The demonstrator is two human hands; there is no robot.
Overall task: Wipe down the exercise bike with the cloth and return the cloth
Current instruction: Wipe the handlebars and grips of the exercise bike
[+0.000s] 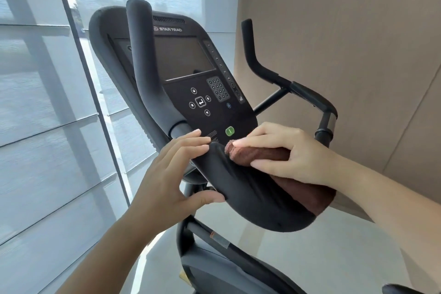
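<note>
Your right hand (296, 150) grips the brown cloth (260, 154) on the bike console (214, 119); your left hand (167, 174), fingers straight, rests on its edge. A handlebar (143, 67) partly hides the screen (183, 57).

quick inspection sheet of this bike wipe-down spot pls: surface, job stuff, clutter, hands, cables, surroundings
surface: black console of the exercise bike, screen dark, green button low on the panel
job's things: brown cloth, folded, pressed on the console's lower tray
clutter: nothing seen
hands: left hand rests straight fingers on the tray's edge, thumb beneath; right hand grips the cloth
cables: nothing seen
surroundings: handlebar rising in front of the console, window blind to the left, beige wall to the right, pale floor below
</note>
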